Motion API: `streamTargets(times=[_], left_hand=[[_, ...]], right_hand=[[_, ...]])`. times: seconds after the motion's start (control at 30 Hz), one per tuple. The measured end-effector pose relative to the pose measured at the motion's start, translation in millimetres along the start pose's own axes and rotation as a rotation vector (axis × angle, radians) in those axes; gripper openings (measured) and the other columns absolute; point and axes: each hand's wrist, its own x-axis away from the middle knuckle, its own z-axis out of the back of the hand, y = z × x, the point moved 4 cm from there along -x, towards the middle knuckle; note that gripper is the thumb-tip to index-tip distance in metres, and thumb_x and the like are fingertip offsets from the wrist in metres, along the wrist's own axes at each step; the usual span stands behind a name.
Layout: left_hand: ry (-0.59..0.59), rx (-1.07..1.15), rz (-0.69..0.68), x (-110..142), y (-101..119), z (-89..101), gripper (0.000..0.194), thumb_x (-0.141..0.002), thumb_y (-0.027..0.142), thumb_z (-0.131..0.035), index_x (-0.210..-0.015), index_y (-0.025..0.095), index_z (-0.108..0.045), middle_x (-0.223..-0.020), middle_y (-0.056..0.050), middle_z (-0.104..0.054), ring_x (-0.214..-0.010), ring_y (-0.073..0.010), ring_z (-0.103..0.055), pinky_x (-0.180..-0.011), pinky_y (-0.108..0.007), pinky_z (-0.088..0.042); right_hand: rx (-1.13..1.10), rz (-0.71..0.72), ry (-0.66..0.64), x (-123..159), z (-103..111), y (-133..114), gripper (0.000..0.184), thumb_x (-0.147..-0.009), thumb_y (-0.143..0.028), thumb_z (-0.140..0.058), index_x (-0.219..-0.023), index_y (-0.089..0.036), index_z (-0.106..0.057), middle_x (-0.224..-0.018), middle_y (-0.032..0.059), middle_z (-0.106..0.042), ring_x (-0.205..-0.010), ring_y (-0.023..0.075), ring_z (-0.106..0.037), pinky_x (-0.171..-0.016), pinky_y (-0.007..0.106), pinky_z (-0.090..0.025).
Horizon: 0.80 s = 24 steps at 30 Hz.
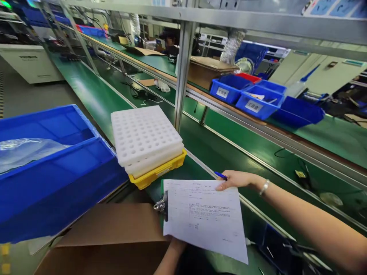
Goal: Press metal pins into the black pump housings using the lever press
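Note:
A clipboard with a printed white sheet (205, 215) lies tilted in front of me, its metal clip (162, 205) at the left. My right hand (236, 179) rests on the sheet's top right corner, fingers closed round a blue pen (220, 175). My left forearm (170, 256) comes up from below and goes under the clipboard; that hand is hidden beneath the paper. Just beyond stands a stack of white foam trays with round holes (145, 135) on a yellow tray (156, 173).
A large blue bin (54, 172) with clear plastic film sits at the left, above a brown cardboard box (114, 236). A green conveyor belt (223, 149) runs diagonally. A metal post (183, 72) stands behind the trays. Smaller blue bins (249, 97) sit on the far bench.

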Motion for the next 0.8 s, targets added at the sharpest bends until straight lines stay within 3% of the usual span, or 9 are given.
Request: streamTargets(times=[0.07, 0.17, 0.27, 0.33, 0.43, 0.53, 0.63, 0.8], left_hand=[[-0.089, 0.048, -0.143, 38, 11, 1.2, 0.026, -0.099, 0.030, -0.053, -0.121, 0.025, -0.067, -0.121, -0.007, -0.071, -0.105, -0.0214, -0.070, -0.092, -0.040, -0.060], [-0.145, 0.083, -0.270, 102, 22, 9.6, 0.042, -0.096, 0.020, -0.043, -0.130, 0.032, -0.065, -0.122, -0.003, -0.074, -0.110, -0.0216, -0.071, -0.091, -0.032, -0.062], [-0.138, 0.078, -0.271, 148, 28, 25.0, 0.053, -0.094, 0.013, -0.038, -0.142, 0.027, -0.055, -0.130, -0.007, -0.069, -0.118, -0.0243, -0.067, -0.095, -0.034, -0.061], [-0.081, 0.057, -0.234, 156, 34, 40.1, 0.058, -0.094, 0.011, -0.037, -0.149, 0.026, -0.046, -0.138, -0.008, -0.064, -0.124, -0.0262, -0.063, -0.099, -0.037, -0.060], [0.035, -0.015, -0.181, 134, 46, 60.4, 0.061, -0.096, 0.010, -0.037, -0.154, 0.030, -0.037, -0.145, -0.006, -0.058, -0.130, -0.0259, -0.058, -0.104, -0.040, -0.057], [0.008, -0.061, -0.172, 87, 56, 55.0, 0.060, -0.098, 0.007, -0.032, -0.155, 0.025, -0.034, -0.153, -0.009, -0.048, -0.142, -0.0243, -0.045, -0.115, -0.043, -0.046], [-0.086, -0.090, -0.205, 40, 58, 22.3, 0.054, -0.098, 0.007, -0.031, -0.150, 0.022, -0.043, -0.156, -0.011, -0.044, -0.148, -0.0248, -0.035, -0.119, -0.046, -0.040], [-0.232, -0.175, -0.240, -4, 53, -36.1, 0.050, -0.097, 0.015, -0.043, -0.147, 0.016, -0.044, -0.157, -0.016, -0.042, -0.148, -0.0325, -0.033, -0.116, -0.054, -0.039]], right_hand=[[-0.002, -0.078, -0.011, -18, -7, 28, 0.058, -0.074, -0.061, -0.074, -0.102, -0.011, -0.074, -0.090, 0.0079, -0.076, -0.076, 0.0205, -0.071, -0.070, 0.029, -0.057], [0.033, -0.173, 0.017, -42, -10, 56, 0.047, -0.076, -0.052, -0.078, -0.098, -0.011, -0.074, -0.087, 0.0068, -0.075, -0.075, 0.0196, -0.071, -0.071, 0.030, -0.058], [0.108, -0.237, 0.176, -65, -7, 68, 0.031, -0.091, -0.040, -0.069, -0.106, -0.013, -0.068, -0.101, 0.0066, -0.071, -0.088, 0.0188, -0.069, -0.080, 0.036, -0.058], [0.134, -0.241, 0.344, -77, -8, 68, 0.029, -0.097, -0.036, -0.061, -0.117, -0.015, -0.064, -0.117, 0.0085, -0.065, -0.100, 0.0202, -0.066, -0.087, 0.041, -0.056], [0.098, -0.199, 0.527, -83, -29, 69, 0.033, -0.100, -0.040, -0.057, -0.122, -0.016, -0.061, -0.122, 0.0101, -0.063, -0.103, 0.0207, -0.064, -0.089, 0.041, -0.055], [-0.003, -0.145, 0.542, -74, -84, 80, 0.032, -0.103, -0.042, -0.046, -0.111, -0.016, -0.064, -0.105, 0.0062, -0.070, -0.080, 0.0146, -0.067, -0.078, 0.032, -0.056], [-0.106, -0.145, 0.512, -54, -157, 106, 0.035, -0.104, -0.040, -0.042, -0.096, -0.016, -0.066, -0.086, 0.0036, -0.072, -0.063, 0.0121, -0.065, -0.066, 0.025, -0.053], [-0.210, -0.235, 0.493, -9, -257, 172, 0.033, -0.101, -0.034, -0.038, -0.090, -0.020, -0.067, -0.073, 0.0040, -0.071, -0.064, 0.0192, -0.067, -0.062, 0.028, -0.051]])
